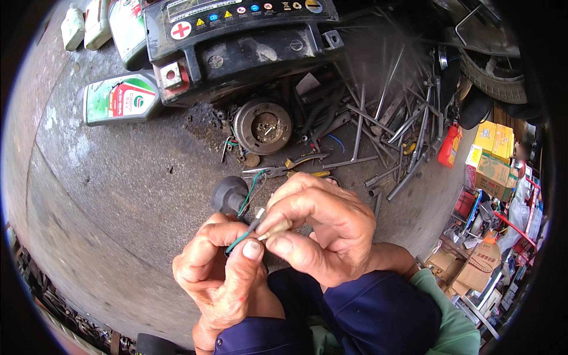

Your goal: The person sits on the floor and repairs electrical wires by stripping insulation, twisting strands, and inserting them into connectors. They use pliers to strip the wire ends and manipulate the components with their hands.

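My left hand [222, 269] pinches thin green and black wires [241, 238] between thumb and fingers. The wires lead up to a black rubber cap [229, 195] hanging just above that hand. My right hand [316, 228] meets the left one and grips a small pale metal connector [276, 229] at the wire ends between thumb and forefinger. Both hands are held over a grey concrete floor [118, 195], above my dark blue trouser legs.
A black battery [236, 41] and a green-and-white oil bottle [121, 97] lie at the top left. A round metal drum part [262, 125], pliers with yellow handles [293, 168] and several metal rods [384, 124] lie ahead. A red bottle [449, 145] and cardboard boxes [494, 157] stand to the right.
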Motion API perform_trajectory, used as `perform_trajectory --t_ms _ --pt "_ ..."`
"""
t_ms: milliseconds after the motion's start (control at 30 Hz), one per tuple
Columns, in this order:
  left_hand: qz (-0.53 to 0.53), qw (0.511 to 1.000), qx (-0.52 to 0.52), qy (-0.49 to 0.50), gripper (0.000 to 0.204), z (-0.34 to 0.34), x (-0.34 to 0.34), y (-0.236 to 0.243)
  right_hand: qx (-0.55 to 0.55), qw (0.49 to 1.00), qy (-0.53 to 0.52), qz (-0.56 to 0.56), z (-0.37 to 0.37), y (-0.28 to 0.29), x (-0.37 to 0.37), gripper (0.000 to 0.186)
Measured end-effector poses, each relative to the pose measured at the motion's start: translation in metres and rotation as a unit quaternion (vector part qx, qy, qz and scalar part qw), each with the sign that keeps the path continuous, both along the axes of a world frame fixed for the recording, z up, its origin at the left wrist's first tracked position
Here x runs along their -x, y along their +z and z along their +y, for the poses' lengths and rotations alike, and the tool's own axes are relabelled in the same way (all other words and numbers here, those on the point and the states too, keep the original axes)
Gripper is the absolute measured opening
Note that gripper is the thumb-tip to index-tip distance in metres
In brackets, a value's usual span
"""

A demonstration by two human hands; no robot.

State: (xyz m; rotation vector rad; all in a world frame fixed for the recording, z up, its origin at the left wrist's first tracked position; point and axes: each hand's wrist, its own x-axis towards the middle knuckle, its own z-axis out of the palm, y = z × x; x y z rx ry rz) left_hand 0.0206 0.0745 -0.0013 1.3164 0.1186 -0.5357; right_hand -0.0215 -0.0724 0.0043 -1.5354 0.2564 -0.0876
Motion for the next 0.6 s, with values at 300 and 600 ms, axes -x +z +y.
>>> perform_trajectory --t_ms 300,600 --pt "-0.040 0.999 -0.002 0.011 0.011 -0.003 -0.002 -0.001 0.042 0.997 -0.026 -0.057 0.008 -0.010 -0.001 0.015" --pt "-0.013 0.994 0.052 0.097 0.009 -0.014 0.000 0.006 0.058 0.994 -0.018 -0.093 0.016 -0.011 -0.007 0.013"
